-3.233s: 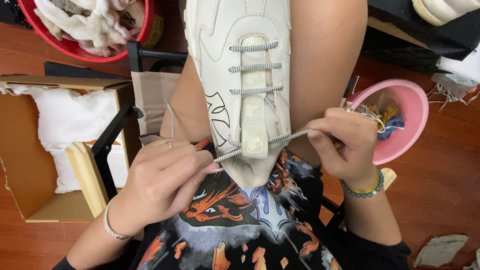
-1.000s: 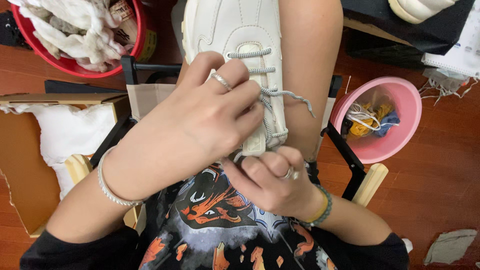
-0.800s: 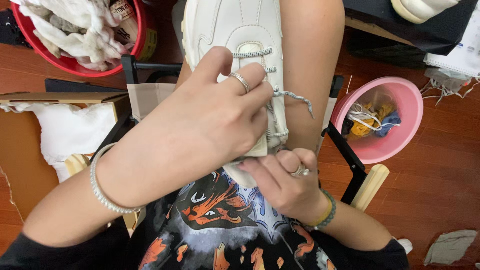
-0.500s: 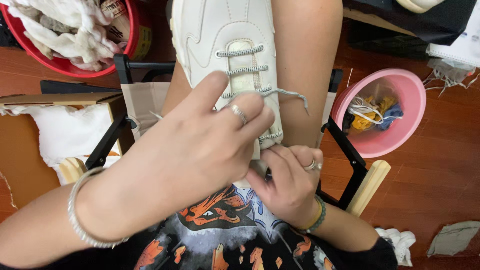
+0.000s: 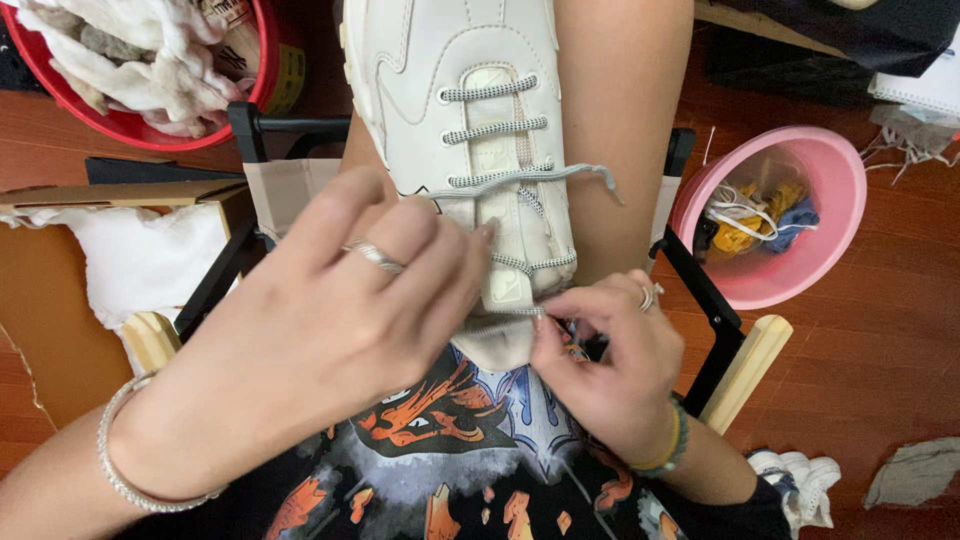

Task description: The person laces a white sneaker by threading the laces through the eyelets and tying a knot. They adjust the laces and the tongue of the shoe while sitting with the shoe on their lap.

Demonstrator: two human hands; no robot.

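The cream shoe lies on the person's lap, toe pointing away. The left hand is curled over the shoe's near end, fingertips pressing by the tongue; whether it grips anything underneath I cannot tell. The right hand is closed in a pinch on the grey lace at the lowest eyelets. The other end trails loose to the right. To my eye, steadying the tongue while drawing the lace snug and flat would serve best.

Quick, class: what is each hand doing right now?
Left hand: curled on the cream leather sneaker.
Right hand: pinching the grey speckled shoelace.
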